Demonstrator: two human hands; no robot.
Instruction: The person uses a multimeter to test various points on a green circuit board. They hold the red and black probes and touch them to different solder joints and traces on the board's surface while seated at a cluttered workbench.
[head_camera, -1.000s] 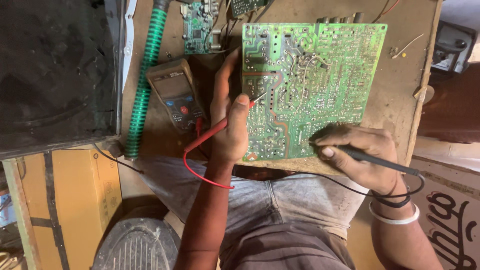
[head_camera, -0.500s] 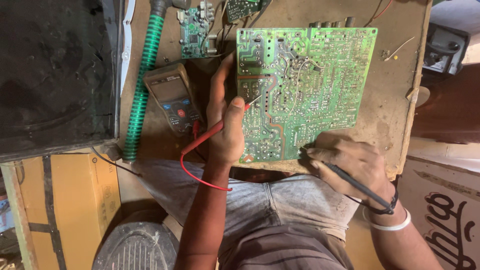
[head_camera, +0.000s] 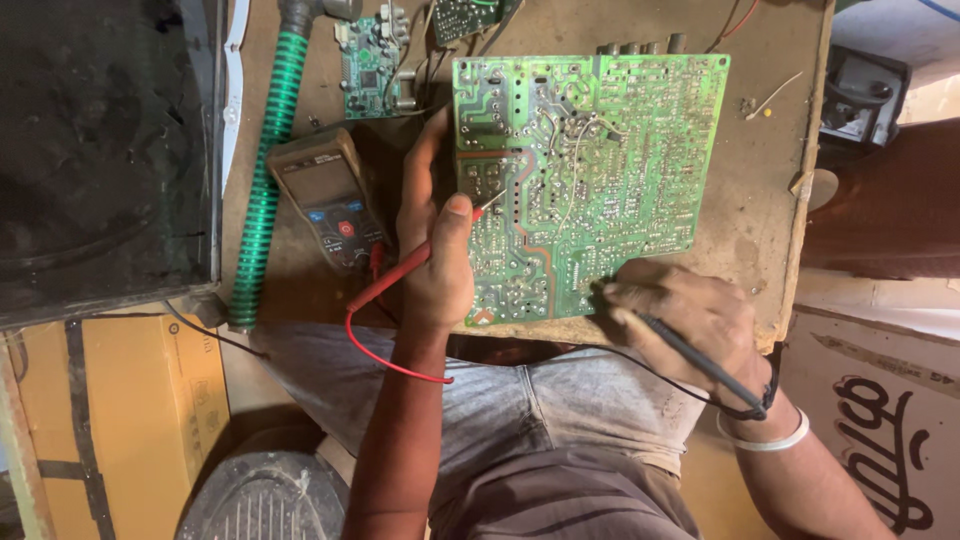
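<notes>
A large green circuit board (head_camera: 610, 160) lies solder side up on the brown workbench (head_camera: 760, 200). My left hand (head_camera: 435, 250) grips a red test probe (head_camera: 400, 280), whose tip touches the board's left part. My right hand (head_camera: 680, 315) grips a black test probe (head_camera: 700, 360) with its tip on the board's lower edge. Both probe leads run back over my lap. A multimeter (head_camera: 325, 195) with a grey screen and red dial lies left of my left hand.
A green ribbed hose (head_camera: 268, 170) runs down the bench's left side beside a dark screen panel (head_camera: 100, 150). Smaller circuit boards (head_camera: 370, 60) lie at the bench's top. A yellow cabinet (head_camera: 120, 420) stands at lower left, a dark device (head_camera: 860, 95) at upper right.
My right hand has slid left along the board's lower edge with the black probe. My left hand keeps the red probe on the board's left part.
</notes>
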